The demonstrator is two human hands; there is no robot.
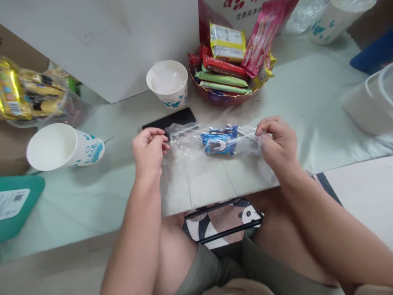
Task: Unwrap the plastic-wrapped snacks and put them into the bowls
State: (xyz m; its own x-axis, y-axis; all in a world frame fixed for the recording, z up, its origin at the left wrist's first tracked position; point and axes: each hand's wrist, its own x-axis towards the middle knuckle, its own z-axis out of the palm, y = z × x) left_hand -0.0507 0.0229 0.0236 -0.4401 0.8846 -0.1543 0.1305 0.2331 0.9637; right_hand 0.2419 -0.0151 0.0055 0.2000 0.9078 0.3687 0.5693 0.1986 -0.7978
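Note:
A clear plastic bag (187, 143) is stretched sideways between my two hands above the table's front edge. Blue-wrapped snack packets (219, 140) show in its middle; the plastic hides how many there are. My left hand (149, 149) pinches the bag's left end, fingers curled. The right end is gripped between thumb and fingers of my right hand (278, 143). Just behind the bag lies a dark phone (170, 119), partly covered by the plastic.
Behind stand a paper cup (173, 96) and a red bowl (221, 98) of wrapped snacks. Another paper cup (89, 149) lies tipped at left, near a clear snack tub (72, 110) and a green box (27, 209). At right is a translucent container (365, 102).

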